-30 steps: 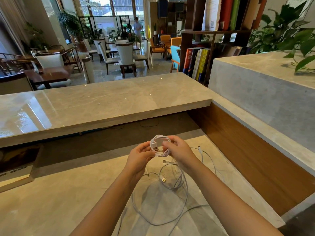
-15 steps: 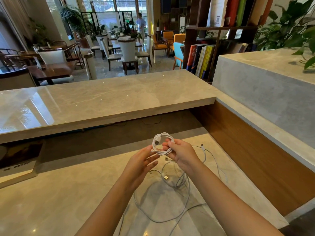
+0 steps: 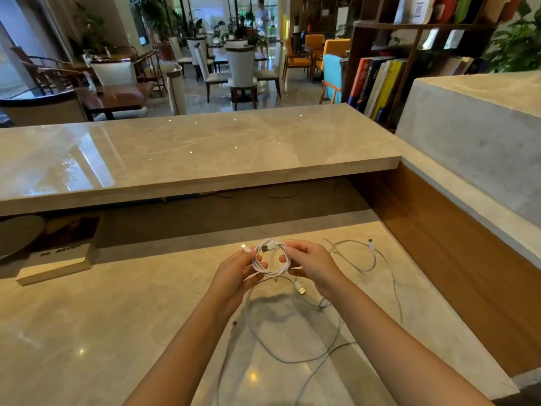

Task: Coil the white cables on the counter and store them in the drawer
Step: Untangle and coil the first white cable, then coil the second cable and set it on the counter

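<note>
Two hands meet over the counter (image 3: 117, 317), holding one small white coil (image 3: 272, 271) between them. The left hand (image 3: 234, 271) grips the coil's left side, fingers curled up under the loops and thumb on top. The right hand (image 3: 310, 263) pinches the right side, fingertips tucked into the ring. The coil is lifted clear of the stone, roughly upright and facing the camera, with a flat metal plug (image 3: 265, 248) lying across its top and a small white connector (image 3: 244, 247) poking out by the left fingers.

Below the hands, the loose cables (image 3: 292, 341) lie on the counter in wide, overlapping loops that run toward the near edge between the two forearms. A gold-tipped plug (image 3: 301, 290) rests just under the right wrist. One more strand curves off to the right, ending in a small white tip (image 3: 371, 244) near the wooden side panel (image 3: 439, 259).

Across the counter, a raised stone ledge (image 3: 205, 148) overhangs the back of it. A thick book (image 3: 55, 259) sits at the far left under that ledge. Beyond the ledge stand a bookshelf (image 3: 377, 83) with coloured spines, and dining chairs (image 3: 241, 74) around tables.
</note>
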The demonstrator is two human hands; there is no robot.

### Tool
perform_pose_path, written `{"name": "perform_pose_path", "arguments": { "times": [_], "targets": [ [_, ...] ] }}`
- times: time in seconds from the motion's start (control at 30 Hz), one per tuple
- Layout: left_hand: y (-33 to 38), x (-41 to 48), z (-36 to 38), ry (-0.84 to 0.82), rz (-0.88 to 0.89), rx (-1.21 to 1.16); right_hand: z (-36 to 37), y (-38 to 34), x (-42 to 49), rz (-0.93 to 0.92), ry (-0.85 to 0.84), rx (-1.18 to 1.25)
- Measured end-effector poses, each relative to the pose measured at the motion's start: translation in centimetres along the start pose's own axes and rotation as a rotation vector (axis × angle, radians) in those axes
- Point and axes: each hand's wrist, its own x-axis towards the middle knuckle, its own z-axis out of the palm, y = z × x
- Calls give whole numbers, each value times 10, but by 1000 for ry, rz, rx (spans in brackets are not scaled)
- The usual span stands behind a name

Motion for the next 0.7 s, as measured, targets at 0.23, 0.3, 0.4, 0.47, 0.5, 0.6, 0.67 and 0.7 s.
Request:
{"name": "perform_pose_path", "arguments": {
  "times": [0.23, 0.3, 0.4, 0.47, 0.5, 0.6, 0.67, 0.7],
  "targets": [
    [-16, 10, -65, 195, 16, 240, 57, 38, 26, 63, -61, -101],
    [-24, 17, -85, 260, 23, 278, 74, 49, 35, 89, -84, -135],
    [-34, 28, -110, 367, 10, 341, 97, 66, 43, 74, -133, -262],
    [-43, 36, -123, 410, -7, 384, 108, 74, 42, 57, -158, -382],
    [-46, 38, -128, 422, -16, 404, 112, 76, 39, 64, -165, -409],
    [-56, 47, -140, 454, 1, 549, 114, 80, 36, 71, -210, -422],
    [-57, 49, -143, 469, 31, 698, 109, 80, 33, 77, -241, -433],
    [-56, 48, -143, 462, 39, 750, 104, 79, 30, 69, -249, -428]
  ]
}}
